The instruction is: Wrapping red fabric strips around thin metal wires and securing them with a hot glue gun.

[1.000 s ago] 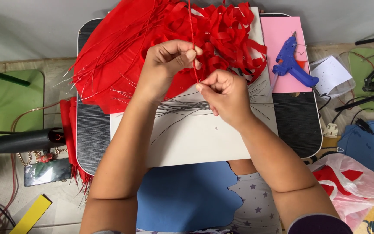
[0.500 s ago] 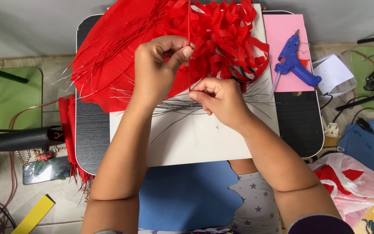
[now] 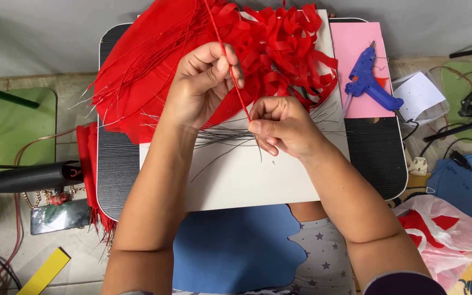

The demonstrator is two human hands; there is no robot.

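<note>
Currently:
bag: white-and-red plastic bag, crumpled, lower right, off the desk
paper: pink sheet under blue glue gun, desk's right side
wire: thin red-wrapped wire, slanting above red ribbon pile
left hand: grip pinching wire mid-length
right hand: grip pinching wire's lower end, above white board
</note>
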